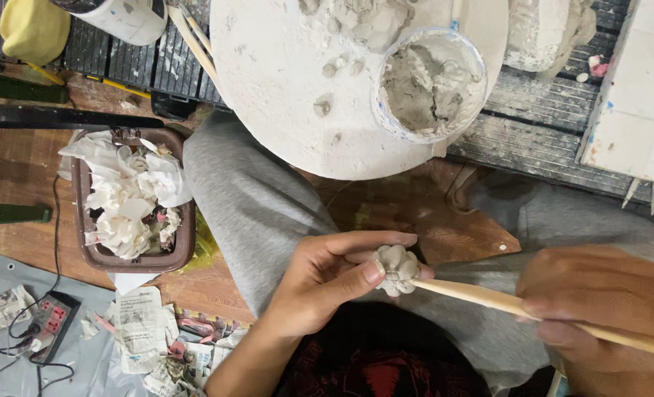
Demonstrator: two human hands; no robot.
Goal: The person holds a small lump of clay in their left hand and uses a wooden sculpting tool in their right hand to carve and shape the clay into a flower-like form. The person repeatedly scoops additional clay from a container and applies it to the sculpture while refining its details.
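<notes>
Over the lap, all placed relative to the clay flower (397,269):
far left: brown bin (95,259) of white scraps, set aside within reach.
left hand (319,283): fingers pinch the flower, steadying it for tooling.
up: round white board (268,81) with cup of clay (430,84), stock close by.
right hand (599,301): closed around wooden stick (481,298), tip touching flower.

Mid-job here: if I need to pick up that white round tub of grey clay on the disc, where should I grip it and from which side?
Grip the tub around its outer wall just below the rim, coming from above. It stands upright with its mouth open, and sticky clay fills the inside, so fingers should probably stay outside. Its near side overhangs the round white board, which likely leaves room there.
</notes>
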